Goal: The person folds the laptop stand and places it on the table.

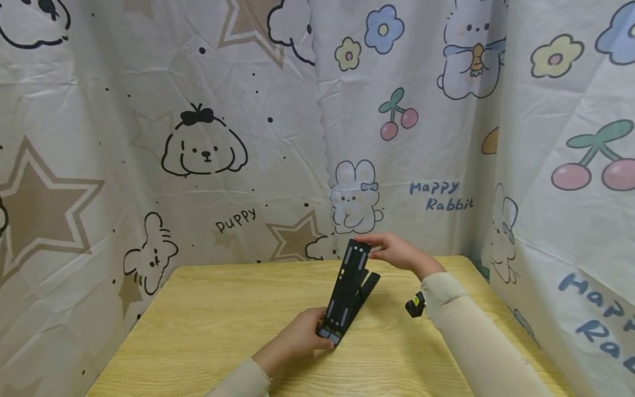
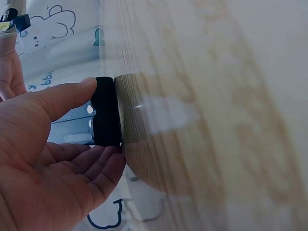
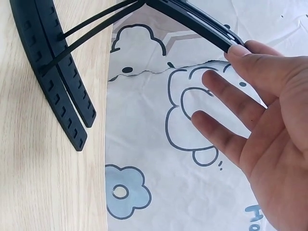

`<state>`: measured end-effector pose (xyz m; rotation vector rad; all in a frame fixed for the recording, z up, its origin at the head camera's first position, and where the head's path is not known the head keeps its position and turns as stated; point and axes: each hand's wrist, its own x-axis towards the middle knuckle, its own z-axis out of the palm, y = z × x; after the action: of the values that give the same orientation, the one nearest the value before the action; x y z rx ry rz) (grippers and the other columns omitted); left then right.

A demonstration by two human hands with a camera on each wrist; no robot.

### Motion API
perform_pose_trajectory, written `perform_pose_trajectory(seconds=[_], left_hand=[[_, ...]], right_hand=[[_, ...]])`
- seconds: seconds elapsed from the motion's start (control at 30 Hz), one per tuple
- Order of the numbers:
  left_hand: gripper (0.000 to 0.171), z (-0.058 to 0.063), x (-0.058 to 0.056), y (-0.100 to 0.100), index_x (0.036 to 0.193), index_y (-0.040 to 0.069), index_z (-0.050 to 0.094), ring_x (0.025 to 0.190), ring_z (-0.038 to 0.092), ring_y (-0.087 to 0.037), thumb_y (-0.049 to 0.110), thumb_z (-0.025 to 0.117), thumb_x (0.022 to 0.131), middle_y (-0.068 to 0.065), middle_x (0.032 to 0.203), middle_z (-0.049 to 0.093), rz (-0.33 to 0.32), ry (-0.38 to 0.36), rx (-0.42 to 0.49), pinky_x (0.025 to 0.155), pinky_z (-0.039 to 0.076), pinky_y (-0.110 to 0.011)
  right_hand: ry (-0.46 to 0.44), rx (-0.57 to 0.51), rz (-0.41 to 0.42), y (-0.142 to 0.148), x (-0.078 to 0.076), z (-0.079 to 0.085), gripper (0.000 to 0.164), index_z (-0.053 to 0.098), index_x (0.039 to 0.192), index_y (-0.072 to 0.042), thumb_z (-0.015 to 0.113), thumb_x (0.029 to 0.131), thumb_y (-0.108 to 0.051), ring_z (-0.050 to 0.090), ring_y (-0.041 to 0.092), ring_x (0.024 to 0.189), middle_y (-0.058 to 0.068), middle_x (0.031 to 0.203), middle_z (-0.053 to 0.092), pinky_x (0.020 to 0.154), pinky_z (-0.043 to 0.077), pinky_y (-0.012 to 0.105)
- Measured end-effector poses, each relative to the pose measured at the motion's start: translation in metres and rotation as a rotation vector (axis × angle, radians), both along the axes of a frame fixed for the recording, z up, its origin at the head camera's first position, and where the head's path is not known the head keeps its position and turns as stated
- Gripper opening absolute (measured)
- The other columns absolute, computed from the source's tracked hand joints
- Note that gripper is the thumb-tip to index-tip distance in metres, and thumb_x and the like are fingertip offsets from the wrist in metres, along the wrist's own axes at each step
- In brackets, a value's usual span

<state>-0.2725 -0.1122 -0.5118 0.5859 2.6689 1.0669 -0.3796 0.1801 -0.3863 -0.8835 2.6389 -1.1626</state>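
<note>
A black folding laptop stand (image 1: pixel 345 289) with grey strips on its upper arms tilts above the wooden table, partly unfolded. My left hand (image 1: pixel 299 334) holds its near, lower end, thumb on one side and fingers on the other. In the left wrist view the rounded dark hinge end (image 2: pixel 106 113) sits between thumb and fingertips, close to the tabletop. My right hand (image 1: pixel 396 252) pinches the raised far end between thumb and index finger; its other fingers are spread away. The right wrist view shows the notched base bars (image 3: pixel 50 72) with thin support struts (image 3: pixel 94 31) reaching to the upper arms.
The light wooden table (image 1: pixel 208 309) runs back to a hanging cloth (image 1: pixel 278 182) printed with puppies, rabbits and stars. More printed cloth (image 1: pixel 565 231) hangs along the right side. A small black device (image 1: pixel 415 305) is worn at the right wrist.
</note>
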Motion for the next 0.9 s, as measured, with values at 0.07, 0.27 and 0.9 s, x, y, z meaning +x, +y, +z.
perform_pose_trajectory(seconds=[0.07, 0.27, 0.9], left_hand=[[0.077, 0.001, -0.001, -0.001, 0.144, 0.002, 0.054, 0.107, 0.065, -0.021, 0.02, 0.091, 0.078, -0.007, 0.122, 0.066, -0.001, -0.001, -0.002, 0.095, 0.054, -0.044], [0.075, 0.002, -0.008, -0.009, 0.144, -0.001, 0.054, 0.109, 0.066, -0.023, 0.019, 0.089, 0.08, -0.01, 0.122, 0.069, -0.01, 0.016, -0.025, 0.097, 0.054, -0.044], [0.072, 0.005, -0.022, -0.028, 0.142, -0.01, 0.053, 0.118, 0.064, -0.032, 0.009, 0.085, 0.081, -0.017, 0.127, 0.069, -0.025, 0.025, -0.007, 0.105, 0.05, -0.051]], right_hand=[[0.01, 0.002, -0.001, 0.001, 0.001, 0.001, 0.053, 0.058, 0.147, -0.023, 0.062, 0.099, -0.001, 0.058, 0.035, 0.132, 0.013, 0.152, 0.053, 0.1, 0.055, 0.048], [0.026, 0.014, -0.028, 0.004, 0.004, 0.003, 0.051, 0.059, 0.146, -0.02, 0.066, 0.099, -0.004, 0.057, 0.037, 0.132, 0.014, 0.15, 0.055, 0.101, 0.054, 0.048], [-0.002, -0.005, -0.131, 0.008, 0.012, 0.003, 0.048, 0.065, 0.139, -0.014, 0.077, 0.093, -0.016, 0.066, 0.031, 0.114, 0.01, 0.131, 0.069, 0.093, 0.058, 0.044]])
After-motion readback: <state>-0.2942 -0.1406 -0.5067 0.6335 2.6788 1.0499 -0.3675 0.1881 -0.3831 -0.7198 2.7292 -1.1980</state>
